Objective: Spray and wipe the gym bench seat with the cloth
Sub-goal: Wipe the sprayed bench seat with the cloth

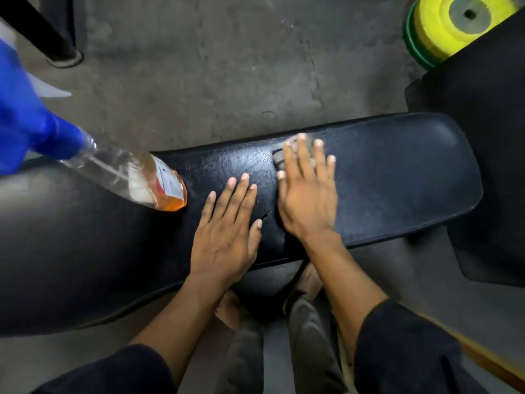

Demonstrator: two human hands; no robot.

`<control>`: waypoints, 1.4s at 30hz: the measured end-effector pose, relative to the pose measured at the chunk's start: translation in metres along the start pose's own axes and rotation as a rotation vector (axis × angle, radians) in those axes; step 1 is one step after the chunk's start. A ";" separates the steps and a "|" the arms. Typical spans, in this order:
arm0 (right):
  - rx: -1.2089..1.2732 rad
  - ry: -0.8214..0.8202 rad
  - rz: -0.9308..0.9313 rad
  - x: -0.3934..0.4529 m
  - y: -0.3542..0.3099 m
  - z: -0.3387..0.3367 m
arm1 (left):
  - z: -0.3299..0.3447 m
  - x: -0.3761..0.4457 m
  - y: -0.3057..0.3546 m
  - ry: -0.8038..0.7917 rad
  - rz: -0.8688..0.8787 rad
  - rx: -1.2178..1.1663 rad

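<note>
The black padded gym bench seat (397, 177) runs across the middle of the head view, its rounded end toward the right and its textured vinyl faintly shiny. The right hand (308, 194) lies flat on the seat with its fingers straight and spread, pressing a small grey cloth (295, 150) against the vinyl; only the far edge of the cloth shows past the fingertips, and both hand and cloth are slightly blurred. The left hand (227, 231) rests palm down on the same seat just beside the right one, fingers straight and a little apart, holding nothing. A short tear in the vinyl (265, 215) shows between the two hands. To the left, a spray bottle (136, 177) of clear plastic with a blue trigger head (25, 120) lies tilted, its base with a little orange liquid and a label touching the seat near the left hand, its head close to the camera and out of focus. A second black pad (71, 251) joins the seat at the left. Beyond the bench lies a grey floor of interlocking mats (213, 66), with a black post (42, 29) at upper left and stacked yellow and green weight plates (443, 29) at upper right. Below the bench, bare feet (230, 308) and grey trouser legs (309, 336) show, along with dark sleeves (403, 345) pushed up the forearms.
</note>
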State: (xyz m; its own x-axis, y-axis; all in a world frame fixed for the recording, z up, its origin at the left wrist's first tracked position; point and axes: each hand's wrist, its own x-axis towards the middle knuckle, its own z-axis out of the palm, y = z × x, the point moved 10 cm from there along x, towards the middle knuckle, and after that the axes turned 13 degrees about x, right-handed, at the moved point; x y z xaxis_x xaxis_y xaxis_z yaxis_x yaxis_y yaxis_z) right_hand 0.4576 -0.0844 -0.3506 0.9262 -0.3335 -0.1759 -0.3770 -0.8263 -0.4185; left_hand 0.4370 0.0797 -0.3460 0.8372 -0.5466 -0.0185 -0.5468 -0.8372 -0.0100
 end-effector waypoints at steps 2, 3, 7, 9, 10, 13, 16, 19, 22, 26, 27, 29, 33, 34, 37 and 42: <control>-0.025 -0.058 -0.150 -0.029 -0.028 0.019 | 0.001 -0.005 -0.004 -0.001 -0.009 -0.015; -0.038 -0.084 -0.185 -0.051 -0.031 0.022 | 0.000 -0.009 -0.006 0.002 -0.010 -0.014; -0.086 -0.148 -0.152 -0.106 0.002 0.012 | 0.000 -0.030 -0.014 0.014 -0.018 0.007; -0.094 -0.140 -0.078 -0.093 0.016 0.003 | 0.002 -0.040 -0.018 0.016 -0.020 0.038; -0.083 -0.117 -0.038 -0.078 0.017 -0.003 | 0.003 -0.044 -0.019 0.015 -0.018 0.045; -0.042 -0.073 -0.028 -0.026 -0.011 0.002 | 0.008 -0.048 -0.022 0.018 -0.047 0.060; -0.051 -0.082 -0.162 -0.017 -0.050 0.021 | 0.008 -0.045 -0.019 0.019 -0.079 0.045; -0.048 -0.130 -0.253 -0.066 -0.061 0.036 | 0.010 -0.054 -0.024 -0.010 -0.127 0.026; -0.082 -0.184 -0.297 -0.109 -0.040 0.030 | 0.008 -0.072 -0.029 -0.036 -0.162 0.031; -0.108 -0.142 -0.204 -0.071 -0.012 0.009 | 0.007 -0.085 -0.037 -0.060 -0.212 0.045; -0.090 -0.116 -0.169 -0.052 -0.017 0.008 | 0.008 -0.088 -0.038 -0.064 -0.225 0.045; -0.053 -0.100 -0.168 -0.021 -0.039 0.015 | 0.008 -0.092 -0.039 -0.064 -0.262 0.024; -0.029 -0.149 -0.315 -0.031 -0.089 0.045 | 0.006 -0.105 -0.072 -0.095 -0.468 -0.026; -0.030 -0.156 -0.345 -0.052 -0.092 0.050 | 0.004 -0.107 -0.079 -0.110 -0.494 -0.024; -0.058 -0.217 -0.416 -0.117 -0.080 0.056 | -0.003 -0.106 -0.087 -0.123 -0.519 0.000; -0.116 -0.205 -0.353 -0.096 -0.052 0.041 | -0.007 -0.091 -0.107 -0.088 -0.695 -0.024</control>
State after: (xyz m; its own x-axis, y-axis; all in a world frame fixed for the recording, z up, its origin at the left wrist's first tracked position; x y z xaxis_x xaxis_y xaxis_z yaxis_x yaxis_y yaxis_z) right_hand 0.3878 0.0088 -0.3483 0.9736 0.0665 -0.2183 -0.0232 -0.9229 -0.3842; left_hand 0.4188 0.2188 -0.3361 0.9882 0.1186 -0.0965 0.1166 -0.9928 -0.0267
